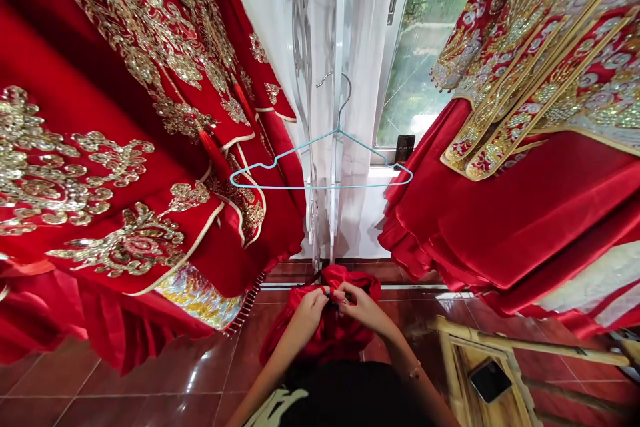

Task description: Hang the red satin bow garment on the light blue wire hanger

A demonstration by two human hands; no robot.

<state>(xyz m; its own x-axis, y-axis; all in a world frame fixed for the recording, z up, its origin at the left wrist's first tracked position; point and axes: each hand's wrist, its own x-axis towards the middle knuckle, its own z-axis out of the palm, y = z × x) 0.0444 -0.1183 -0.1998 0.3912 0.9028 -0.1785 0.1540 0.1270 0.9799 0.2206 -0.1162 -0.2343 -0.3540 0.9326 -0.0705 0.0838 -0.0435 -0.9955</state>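
Low in the middle of the head view, a bunched red satin garment [343, 340] lies just in front of my body. My left hand [312, 305] pinches its upper part between thumb and fingers. Close beside it, my right hand [354, 304] grips the same cloth, its fingers bent inward. A small dark bit shows between the fingertips, too small to name. Above both hands hangs a light blue wire hanger [320, 187] with a silver hook and no garment on it.
Red dresses with gold sequin embroidery [140, 240] hang at the left; another beaded red dress [500, 207] hangs at the right. A white metal stand [334, 213] rises behind the hanger. A phone [405, 150] leans by the window; another phone [490, 380] lies on a bamboo stool [463, 353].
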